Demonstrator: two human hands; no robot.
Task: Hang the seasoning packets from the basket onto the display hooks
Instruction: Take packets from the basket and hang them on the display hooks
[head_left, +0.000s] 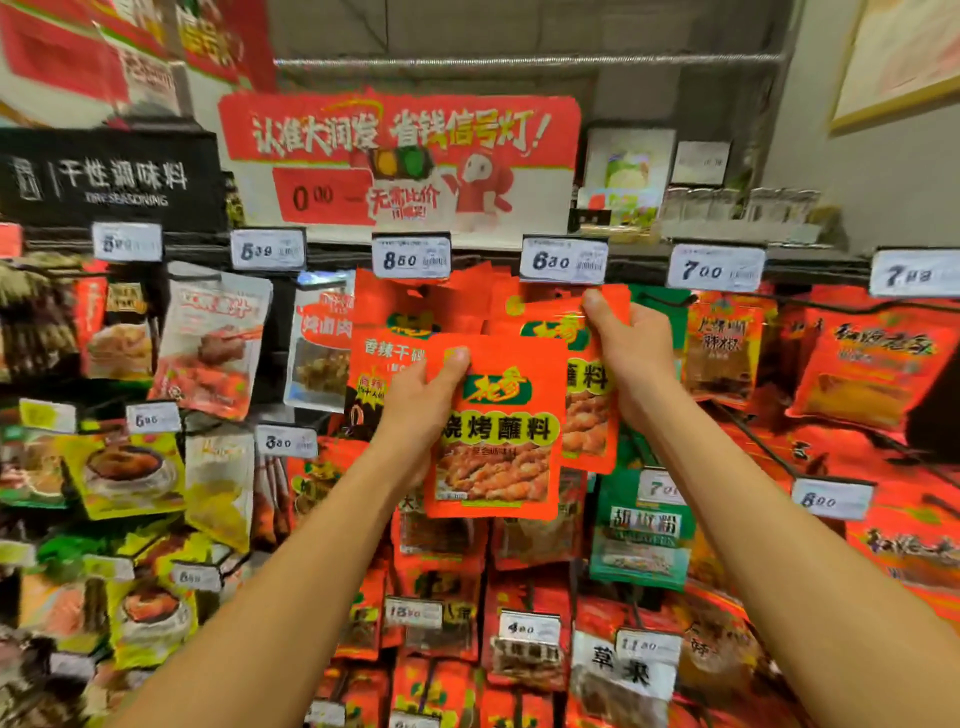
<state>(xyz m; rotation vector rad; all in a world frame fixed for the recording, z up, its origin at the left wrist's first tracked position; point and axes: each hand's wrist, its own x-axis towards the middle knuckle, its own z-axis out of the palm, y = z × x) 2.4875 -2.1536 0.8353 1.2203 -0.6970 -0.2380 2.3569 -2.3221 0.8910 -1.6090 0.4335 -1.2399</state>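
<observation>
My left hand (423, 387) pinches one packet (496, 431) at frame centre, my right hand (626, 338) pinches another packet (584, 395) upper right under the 6.30 tag (563, 260); I should line its hole with the hook.

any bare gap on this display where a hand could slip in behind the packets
Little. A dark gap opens between the white meat-photo packet and the silver-edged packet. Around the left hand, its red barbecue-dip packet and the right hand, red packets overlap tightly.
</observation>
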